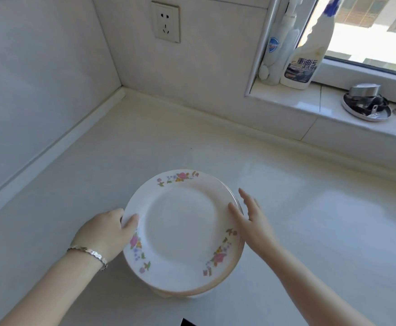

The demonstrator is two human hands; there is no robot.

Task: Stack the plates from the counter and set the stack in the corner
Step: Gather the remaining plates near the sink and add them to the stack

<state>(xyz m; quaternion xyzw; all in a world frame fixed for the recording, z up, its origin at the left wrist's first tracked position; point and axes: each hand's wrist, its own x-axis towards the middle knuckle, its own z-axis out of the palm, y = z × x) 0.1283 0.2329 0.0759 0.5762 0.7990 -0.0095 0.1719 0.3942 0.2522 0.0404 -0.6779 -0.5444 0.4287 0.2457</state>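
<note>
A stack of white plates [181, 229] with pink flower sprays on the rims stands low in the middle of the white counter [298, 220]. My left hand [109, 234] grips the stack's left rim, thumb on top of the upper plate and fingers under the edge. My right hand [251, 215] rests against the right rim with fingers straight and spread, thumb lying on the top plate's edge. The counter's corner [123, 89], where the two walls meet, lies far up and to the left of the stack.
A wall socket [165, 21] sits above the corner. On the window sill [310, 107] at the right stand a soap bottle [274, 50], a spray cleaner bottle [302, 62] and a metal dish with utensils [366, 103].
</note>
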